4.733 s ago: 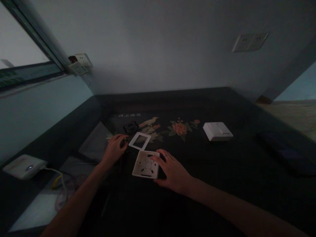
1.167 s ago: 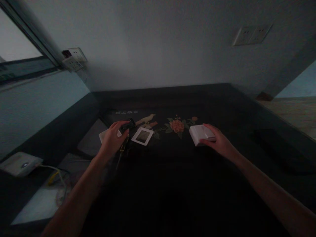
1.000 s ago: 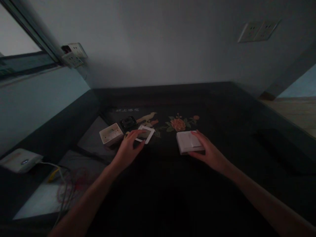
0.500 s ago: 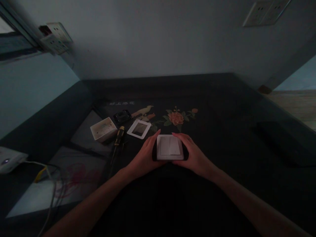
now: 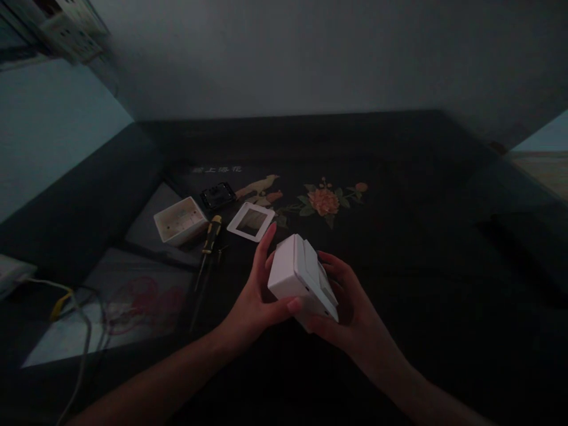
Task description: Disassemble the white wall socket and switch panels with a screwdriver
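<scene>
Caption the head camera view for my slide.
Left hand and right hand hold a tilted white switch box near a screwdriver and white frame.

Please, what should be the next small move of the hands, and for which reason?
I would perhaps turn the held box a little, bringing its two dark marks into clearer view. The left hand and right hand both hold it tilted, and those marks are too small to identify.

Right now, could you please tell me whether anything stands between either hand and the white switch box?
Nothing visible does: the left hand and the right hand both touch the white switch box directly. The white frame, screwdriver and open box lie off to its left.
</scene>
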Action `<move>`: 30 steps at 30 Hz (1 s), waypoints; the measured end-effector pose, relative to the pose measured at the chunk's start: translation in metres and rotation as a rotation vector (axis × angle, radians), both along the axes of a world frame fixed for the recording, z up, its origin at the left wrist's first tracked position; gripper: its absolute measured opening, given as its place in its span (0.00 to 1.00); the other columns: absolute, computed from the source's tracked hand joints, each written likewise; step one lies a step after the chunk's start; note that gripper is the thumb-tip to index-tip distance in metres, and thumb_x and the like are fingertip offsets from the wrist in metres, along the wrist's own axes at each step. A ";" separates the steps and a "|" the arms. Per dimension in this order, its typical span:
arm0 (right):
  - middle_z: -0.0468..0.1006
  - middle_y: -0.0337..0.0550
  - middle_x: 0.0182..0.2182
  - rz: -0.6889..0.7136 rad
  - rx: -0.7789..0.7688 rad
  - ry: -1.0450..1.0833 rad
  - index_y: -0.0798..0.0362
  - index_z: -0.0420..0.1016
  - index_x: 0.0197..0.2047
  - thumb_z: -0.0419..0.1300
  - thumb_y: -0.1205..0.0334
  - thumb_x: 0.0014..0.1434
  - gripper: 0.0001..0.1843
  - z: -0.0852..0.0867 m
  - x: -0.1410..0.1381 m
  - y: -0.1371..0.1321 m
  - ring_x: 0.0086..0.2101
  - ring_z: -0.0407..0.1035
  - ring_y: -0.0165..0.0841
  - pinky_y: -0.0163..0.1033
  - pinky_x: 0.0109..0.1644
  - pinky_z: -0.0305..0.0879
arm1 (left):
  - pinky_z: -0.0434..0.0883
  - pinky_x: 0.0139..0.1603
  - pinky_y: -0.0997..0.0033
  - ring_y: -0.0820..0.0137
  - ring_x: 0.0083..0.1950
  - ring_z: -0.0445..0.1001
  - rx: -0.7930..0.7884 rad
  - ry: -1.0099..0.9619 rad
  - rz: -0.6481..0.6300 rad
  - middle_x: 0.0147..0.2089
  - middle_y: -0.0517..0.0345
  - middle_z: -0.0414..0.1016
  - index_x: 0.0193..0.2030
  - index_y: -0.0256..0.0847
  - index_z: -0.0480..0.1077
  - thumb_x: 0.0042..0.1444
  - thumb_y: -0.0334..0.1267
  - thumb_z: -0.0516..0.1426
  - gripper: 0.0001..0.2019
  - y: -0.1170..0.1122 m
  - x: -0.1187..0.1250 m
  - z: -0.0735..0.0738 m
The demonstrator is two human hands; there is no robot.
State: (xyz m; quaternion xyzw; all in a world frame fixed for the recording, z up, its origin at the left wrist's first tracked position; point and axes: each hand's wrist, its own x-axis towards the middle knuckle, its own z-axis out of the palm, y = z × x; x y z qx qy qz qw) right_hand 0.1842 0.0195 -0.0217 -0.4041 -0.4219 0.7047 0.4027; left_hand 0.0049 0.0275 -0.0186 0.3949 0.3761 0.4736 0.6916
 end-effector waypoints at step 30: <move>0.70 0.44 0.62 0.111 0.660 -0.505 0.33 0.70 0.62 0.69 0.48 0.56 0.30 0.015 0.023 0.005 0.63 0.63 0.47 0.56 0.63 0.67 | 0.70 0.57 0.54 0.54 0.59 0.71 -0.043 0.174 -0.267 0.66 0.50 0.66 0.70 0.54 0.51 0.47 0.51 0.69 0.47 -0.004 0.005 0.008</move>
